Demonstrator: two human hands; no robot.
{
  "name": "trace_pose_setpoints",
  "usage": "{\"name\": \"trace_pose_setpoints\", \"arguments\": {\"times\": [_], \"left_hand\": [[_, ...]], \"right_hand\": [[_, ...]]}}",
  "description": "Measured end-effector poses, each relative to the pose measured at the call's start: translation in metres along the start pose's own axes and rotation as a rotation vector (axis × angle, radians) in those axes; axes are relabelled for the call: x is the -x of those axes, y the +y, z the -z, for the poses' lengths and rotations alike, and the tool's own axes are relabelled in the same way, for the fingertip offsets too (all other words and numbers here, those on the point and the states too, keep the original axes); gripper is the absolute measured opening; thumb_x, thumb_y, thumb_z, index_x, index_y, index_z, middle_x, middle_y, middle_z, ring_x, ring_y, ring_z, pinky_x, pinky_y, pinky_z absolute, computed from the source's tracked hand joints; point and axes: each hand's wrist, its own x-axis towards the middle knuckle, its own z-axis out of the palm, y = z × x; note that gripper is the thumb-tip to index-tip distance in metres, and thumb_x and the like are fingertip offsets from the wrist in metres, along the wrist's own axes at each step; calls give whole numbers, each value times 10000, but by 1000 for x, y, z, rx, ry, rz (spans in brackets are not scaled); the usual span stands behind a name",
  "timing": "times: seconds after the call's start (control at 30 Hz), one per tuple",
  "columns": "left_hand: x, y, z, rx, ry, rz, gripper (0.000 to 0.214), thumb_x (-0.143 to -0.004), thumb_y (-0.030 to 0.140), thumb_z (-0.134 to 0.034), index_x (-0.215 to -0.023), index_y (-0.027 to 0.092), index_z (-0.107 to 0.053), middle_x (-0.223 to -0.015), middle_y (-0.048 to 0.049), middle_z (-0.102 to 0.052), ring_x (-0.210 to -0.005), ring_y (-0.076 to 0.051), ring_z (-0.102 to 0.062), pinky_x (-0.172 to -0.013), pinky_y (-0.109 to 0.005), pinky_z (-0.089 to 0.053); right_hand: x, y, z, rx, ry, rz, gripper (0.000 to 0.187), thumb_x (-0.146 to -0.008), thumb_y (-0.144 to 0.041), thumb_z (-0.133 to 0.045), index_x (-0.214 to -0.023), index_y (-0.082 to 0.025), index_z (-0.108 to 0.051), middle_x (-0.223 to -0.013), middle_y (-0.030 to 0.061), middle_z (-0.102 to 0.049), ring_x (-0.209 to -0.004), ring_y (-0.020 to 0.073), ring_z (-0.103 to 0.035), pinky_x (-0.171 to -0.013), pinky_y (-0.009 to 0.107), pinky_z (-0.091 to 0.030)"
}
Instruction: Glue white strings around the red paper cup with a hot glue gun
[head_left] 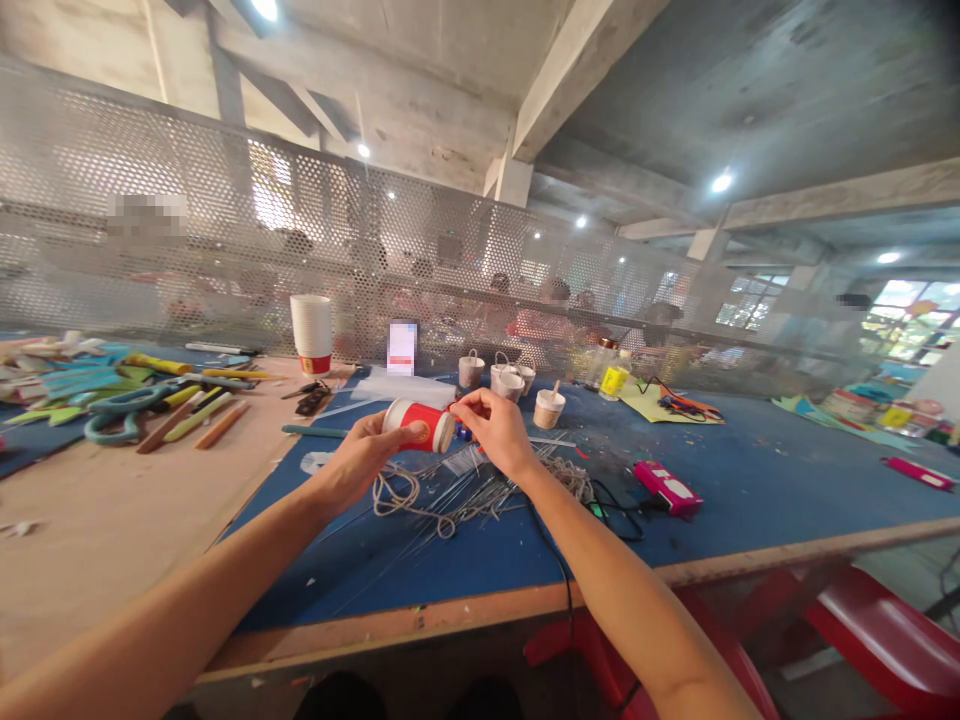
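Note:
My left hand (pixel 358 455) is wrapped round a red and white paper cup (pixel 429 424), which lies tilted on its side in the air above the table. At the cup's right end is my right hand (pixel 491 425), its thumb and fingertips pinched together. Whatever is between those fingertips is too small to make out. Below the hands lie a loose coil of grey cord (pixel 397 490) and a spread of thin wires (pixel 480 490) on the blue tabletop (pixel 337 570).
Stacked paper cups (pixel 310 325) stand at the back left, near a lit phone (pixel 402 346). Several small pails (pixel 510 381) and a tub with a stick (pixel 549 408) sit behind my hands. Scissors (pixel 124 415) lie left; a magenta box (pixel 667 488) lies right. A perforated metal screen (pixel 337 200) borders the back.

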Motion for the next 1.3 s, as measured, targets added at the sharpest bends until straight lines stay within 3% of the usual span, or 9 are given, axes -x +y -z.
{"name": "trace_pose_setpoints", "arguments": {"times": [0.47, 0.7, 1.0, 1.3], "left_hand": [[1, 2, -1, 27, 15, 26, 209, -731, 329, -866, -847, 171, -793, -823, -58, -810, -744, -210, -713, -758, -303, -528], [1, 4, 0, 27, -7, 29, 297, -738, 328, -863, -979, 164, -806, -898, -78, -818, -831, -240, -734, -831, -334, -535], [-1, 1, 4, 77, -5, 45, 201, -732, 304, -873, -842, 156, -793, -814, -51, -789, -739, -183, -686, -745, -278, -530], [-2, 1, 5, 108, -33, 25, 204, -778, 308, -843, -890, 144, -796, -848, -65, -784, -759, -177, -674, -766, -271, -534]], "right_hand": [[-2, 11, -1, -39, -11, -17, 229, -906, -428, -687, -877, -202, -707, -762, 22, -735, -636, 158, -669, -592, 252, -496], [-2, 9, -1, -87, -33, -54, 237, -903, -430, -678, -880, -195, -698, -757, 26, -727, -628, 154, -666, -554, 237, -492], [-3, 14, -2, -168, -55, -93, 252, -874, -430, -686, -862, -179, -684, -694, 7, -673, -557, 125, -597, -479, 217, -444], [-5, 18, -2, -181, -69, -112, 268, -863, -444, -691, -865, -177, -674, -668, 0, -660, -518, 115, -545, -486, 230, -439]]}}
